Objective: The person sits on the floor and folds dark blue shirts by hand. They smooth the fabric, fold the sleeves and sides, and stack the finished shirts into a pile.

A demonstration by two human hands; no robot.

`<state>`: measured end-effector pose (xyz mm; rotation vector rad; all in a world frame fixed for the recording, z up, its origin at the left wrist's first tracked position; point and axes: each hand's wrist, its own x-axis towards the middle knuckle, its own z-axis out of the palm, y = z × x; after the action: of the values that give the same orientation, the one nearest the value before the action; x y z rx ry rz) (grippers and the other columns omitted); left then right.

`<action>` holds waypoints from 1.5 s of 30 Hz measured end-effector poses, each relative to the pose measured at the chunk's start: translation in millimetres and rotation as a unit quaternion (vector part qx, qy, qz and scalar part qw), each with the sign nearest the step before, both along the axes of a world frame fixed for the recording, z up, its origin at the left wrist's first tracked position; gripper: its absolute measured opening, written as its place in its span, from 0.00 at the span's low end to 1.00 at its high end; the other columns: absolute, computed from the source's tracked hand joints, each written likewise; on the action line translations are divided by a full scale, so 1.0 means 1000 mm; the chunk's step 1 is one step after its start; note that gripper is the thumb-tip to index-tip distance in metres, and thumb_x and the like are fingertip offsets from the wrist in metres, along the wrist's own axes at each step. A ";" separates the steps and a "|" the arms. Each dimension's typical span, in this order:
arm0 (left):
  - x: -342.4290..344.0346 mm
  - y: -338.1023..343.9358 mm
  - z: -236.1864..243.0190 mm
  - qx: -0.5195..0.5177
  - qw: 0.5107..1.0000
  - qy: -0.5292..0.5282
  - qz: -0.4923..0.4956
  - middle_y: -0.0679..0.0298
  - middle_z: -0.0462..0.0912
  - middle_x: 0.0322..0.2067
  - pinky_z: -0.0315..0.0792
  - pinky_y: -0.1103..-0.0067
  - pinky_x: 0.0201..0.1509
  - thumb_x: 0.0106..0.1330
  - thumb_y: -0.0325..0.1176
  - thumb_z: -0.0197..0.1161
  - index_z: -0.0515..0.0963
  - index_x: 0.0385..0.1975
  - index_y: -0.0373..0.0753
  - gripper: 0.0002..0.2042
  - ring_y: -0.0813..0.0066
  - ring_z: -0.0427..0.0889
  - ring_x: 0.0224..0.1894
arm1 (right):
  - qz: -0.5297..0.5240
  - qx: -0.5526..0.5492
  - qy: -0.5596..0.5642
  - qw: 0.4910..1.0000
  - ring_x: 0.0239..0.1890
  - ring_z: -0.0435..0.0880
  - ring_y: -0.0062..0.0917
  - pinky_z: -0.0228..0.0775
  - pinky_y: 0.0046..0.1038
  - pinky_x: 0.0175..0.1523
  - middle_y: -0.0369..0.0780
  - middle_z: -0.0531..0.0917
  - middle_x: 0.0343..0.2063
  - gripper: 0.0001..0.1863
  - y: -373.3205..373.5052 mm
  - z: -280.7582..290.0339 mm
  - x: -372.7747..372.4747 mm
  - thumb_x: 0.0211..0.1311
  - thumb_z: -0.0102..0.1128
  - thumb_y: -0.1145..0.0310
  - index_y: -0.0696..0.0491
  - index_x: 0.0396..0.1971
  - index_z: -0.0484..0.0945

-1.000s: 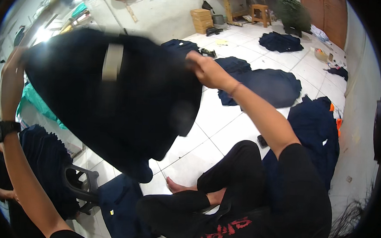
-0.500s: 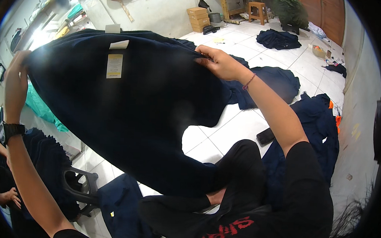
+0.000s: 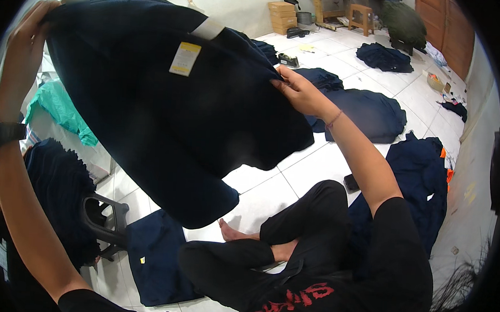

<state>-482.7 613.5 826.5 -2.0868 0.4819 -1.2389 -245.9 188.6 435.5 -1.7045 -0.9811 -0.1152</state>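
Note:
Held up in front of me is a pair of dark navy trousers [image 3: 145, 111], stretched by the waist between my hands. The two legs hang down toward my lap, one lower than the other. Near the waist are a yellow-and-white paper tag [image 3: 185, 59] and a pale label [image 3: 210, 28]. My left hand [image 3: 27, 45], raised high at the left, is closed on one corner of the waist. Lower down, my right hand [image 3: 298, 92] pinches the opposite corner between thumb and fingers.
A folded navy garment [image 3: 160, 258] lies on the tiles by my knee, beside a dark plastic stool [image 3: 108, 219] and stacked dark cloth [image 3: 58, 197]. More navy garments [image 3: 412, 181] lie at right. Cardboard boxes [image 3: 282, 17] and a wooden stool [image 3: 361, 19] stand farther back.
The trousers have swung up, their lower leg lifting off my lap and uncovering my foot. My left hand has risen; my right hand sits slightly right and lower in view.

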 end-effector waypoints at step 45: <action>-0.014 0.077 -0.387 -0.699 0.531 0.432 -0.207 0.65 0.90 0.47 0.75 0.75 0.59 0.77 0.34 0.69 0.86 0.49 0.36 0.09 0.79 0.87 0.50 | -0.257 -0.303 -0.633 0.664 0.69 0.78 0.46 0.67 0.42 0.78 0.50 0.81 0.66 0.28 0.027 0.328 0.025 0.73 0.53 0.75 0.52 0.72 0.73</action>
<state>-497.0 690.4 439.3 -4.2801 0.3845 -0.5437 -220.7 215.8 763.4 -2.4736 -1.5564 -1.7280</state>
